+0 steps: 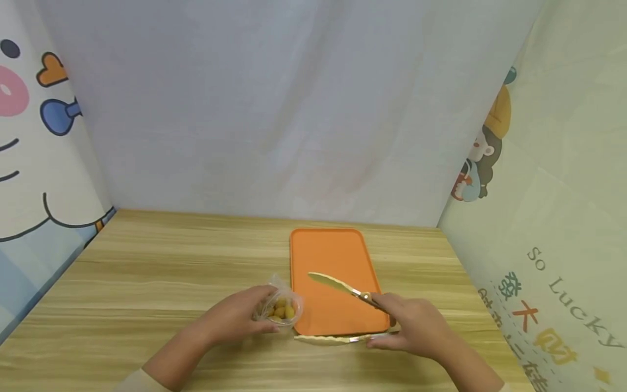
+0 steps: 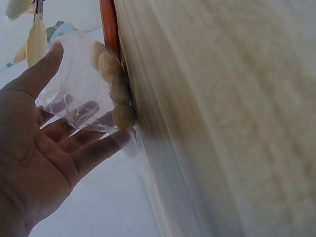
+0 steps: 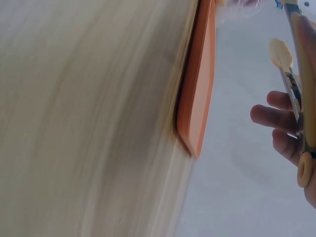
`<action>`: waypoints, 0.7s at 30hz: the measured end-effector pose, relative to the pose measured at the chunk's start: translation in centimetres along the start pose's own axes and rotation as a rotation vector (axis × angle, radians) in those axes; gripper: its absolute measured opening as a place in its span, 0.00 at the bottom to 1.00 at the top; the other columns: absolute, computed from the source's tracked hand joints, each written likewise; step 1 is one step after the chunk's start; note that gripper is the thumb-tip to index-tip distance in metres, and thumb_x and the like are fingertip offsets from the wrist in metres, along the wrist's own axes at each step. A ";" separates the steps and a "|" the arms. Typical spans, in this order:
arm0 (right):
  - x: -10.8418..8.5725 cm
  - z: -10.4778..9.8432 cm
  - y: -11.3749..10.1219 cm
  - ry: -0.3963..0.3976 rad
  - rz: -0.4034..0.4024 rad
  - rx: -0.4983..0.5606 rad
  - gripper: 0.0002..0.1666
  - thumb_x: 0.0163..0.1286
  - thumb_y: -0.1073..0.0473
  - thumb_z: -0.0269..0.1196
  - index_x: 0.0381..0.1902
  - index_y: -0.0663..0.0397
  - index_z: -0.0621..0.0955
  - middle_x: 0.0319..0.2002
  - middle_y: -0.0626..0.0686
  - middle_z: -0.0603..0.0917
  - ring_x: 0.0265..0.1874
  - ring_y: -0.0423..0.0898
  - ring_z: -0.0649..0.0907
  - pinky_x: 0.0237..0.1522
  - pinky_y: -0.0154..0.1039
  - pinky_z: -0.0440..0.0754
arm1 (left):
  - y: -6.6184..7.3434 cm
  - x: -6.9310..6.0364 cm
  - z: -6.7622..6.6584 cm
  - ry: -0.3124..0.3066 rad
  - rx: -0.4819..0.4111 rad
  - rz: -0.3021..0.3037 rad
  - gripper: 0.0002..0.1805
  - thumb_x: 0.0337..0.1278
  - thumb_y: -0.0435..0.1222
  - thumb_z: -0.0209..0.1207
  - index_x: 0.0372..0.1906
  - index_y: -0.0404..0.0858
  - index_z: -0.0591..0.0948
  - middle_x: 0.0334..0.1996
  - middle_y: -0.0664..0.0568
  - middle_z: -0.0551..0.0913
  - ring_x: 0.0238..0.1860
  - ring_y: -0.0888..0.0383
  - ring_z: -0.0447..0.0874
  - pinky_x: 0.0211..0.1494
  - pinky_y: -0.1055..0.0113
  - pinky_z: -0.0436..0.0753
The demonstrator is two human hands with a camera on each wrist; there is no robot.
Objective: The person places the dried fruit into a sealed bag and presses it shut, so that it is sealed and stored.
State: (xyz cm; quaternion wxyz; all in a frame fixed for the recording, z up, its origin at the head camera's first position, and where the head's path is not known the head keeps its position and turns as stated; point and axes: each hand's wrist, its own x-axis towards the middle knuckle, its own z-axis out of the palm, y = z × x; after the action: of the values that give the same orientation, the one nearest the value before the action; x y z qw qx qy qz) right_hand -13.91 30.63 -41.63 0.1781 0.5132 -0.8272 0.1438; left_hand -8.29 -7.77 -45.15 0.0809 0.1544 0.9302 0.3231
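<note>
My left hand (image 1: 235,321) holds a clear plastic bag (image 2: 74,64) left of the orange tray (image 1: 328,253), thumb on one side and fingers round the other. Several small, roundish yellow-brown pieces (image 1: 280,312) lie in the bottom of the bag; their kind cannot be told. In my right hand (image 1: 423,329) is a pair of tongs (image 1: 334,281) with wavy cream tips and metal arms. The tongs are spread wide, one arm above the tray and the other by its near edge. Nothing is between their tips. The right wrist view shows the tongs' tan handle and end loop (image 3: 304,170).
The tray lies flat on a wood-grain table (image 1: 161,261), right of its middle. A pale cloth (image 1: 245,109) hangs behind the table. Printed cloths with cartoon figures and lettering hang at the left and right sides.
</note>
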 end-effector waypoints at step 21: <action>-4.0 -1.8 6.1 -0.281 0.829 -0.095 0.52 0.57 0.20 0.57 0.60 0.58 0.77 0.44 0.60 0.86 0.36 0.57 0.85 0.35 0.54 0.80 | 0.2 -0.2 -0.1 -0.013 -0.004 0.000 0.41 0.49 0.57 0.69 0.67 0.43 0.71 0.62 0.49 0.77 0.62 0.50 0.75 0.65 0.48 0.73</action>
State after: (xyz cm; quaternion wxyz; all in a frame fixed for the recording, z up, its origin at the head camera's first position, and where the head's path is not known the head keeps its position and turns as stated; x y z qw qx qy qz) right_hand -17.50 37.25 -42.11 0.0145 0.1439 -0.9850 0.0936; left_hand -8.12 -7.74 -44.97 0.0872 0.1565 0.9290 0.3237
